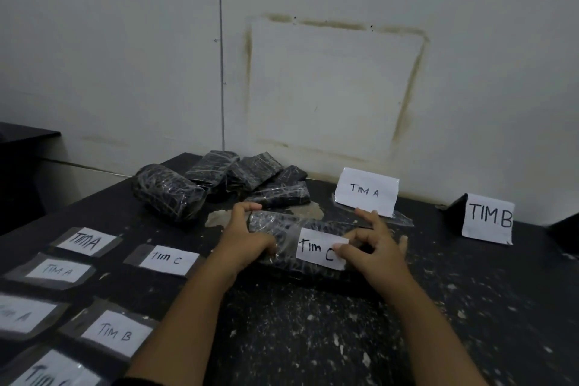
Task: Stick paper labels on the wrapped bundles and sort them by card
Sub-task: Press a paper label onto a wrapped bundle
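Both hands on one bundle — label reads TIM C

Bare back-room sorting bench.
My scuffed black table sits against a stained white wall, handwritten cards at the table's far edge.

Lower left of the frame: one paper label is cut off by the bottom edge and reads only "TIM". A second label is cut off by the left edge, its writing blurred except for a final "A".

Centre: the left hand and right hand cover both ends of the wrapped bundle.

Behind it: the rear pile overlaps itself, so the count cannot be determined.
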A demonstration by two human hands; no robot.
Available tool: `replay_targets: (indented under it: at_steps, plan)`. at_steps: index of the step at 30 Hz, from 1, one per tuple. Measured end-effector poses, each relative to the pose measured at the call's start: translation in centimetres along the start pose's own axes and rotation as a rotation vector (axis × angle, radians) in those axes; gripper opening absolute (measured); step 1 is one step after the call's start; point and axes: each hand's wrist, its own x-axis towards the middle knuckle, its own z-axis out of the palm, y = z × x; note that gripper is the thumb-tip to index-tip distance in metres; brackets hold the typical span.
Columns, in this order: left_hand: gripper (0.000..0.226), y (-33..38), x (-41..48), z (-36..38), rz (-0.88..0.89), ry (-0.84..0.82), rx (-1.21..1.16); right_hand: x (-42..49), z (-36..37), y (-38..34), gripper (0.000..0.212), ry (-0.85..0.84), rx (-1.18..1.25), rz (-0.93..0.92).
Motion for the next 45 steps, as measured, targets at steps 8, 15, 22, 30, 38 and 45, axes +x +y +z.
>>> replay_targets:
  at_steps: [8, 15, 22, 30, 38, 45]
  plan:
    - [0.066, -0.4, -0.1, 0.9, 0.028, 0.099, -0.007, -0.6, 0.4, -1.3, 0.024, 0.092, -0.082, -0.008]
    - [0.084, -0.6, -0.3, 1.4, 0.064, 0.137, 0.088, -0.6, 0.5, -0.9, 0.018, 0.104, -0.223, -0.039]
    - [0.083, -1.0, 0.1, 1.3, 0.09, 0.155, 0.142, -0.6, 0.8, -0.8, 0.023, 0.119, -0.257, -0.063]
    - [0.081, -1.3, 0.2, 1.2, 0.078, 0.14, 0.14, -0.6, 1.1, -0.4, 0.014, 0.188, -0.338, -0.113]
    - [0.08, -1.5, 0.3, 1.3, 0.058, 0.148, 0.155, -0.5, 0.9, -0.1, 0.067, 0.282, -0.36, 0.024]
    - [0.074, -1.5, 0.2, 1.6, 0.069, 0.165, 0.18, -0.5, 0.0, 0.1, 0.081, 0.138, -0.243, 0.283]
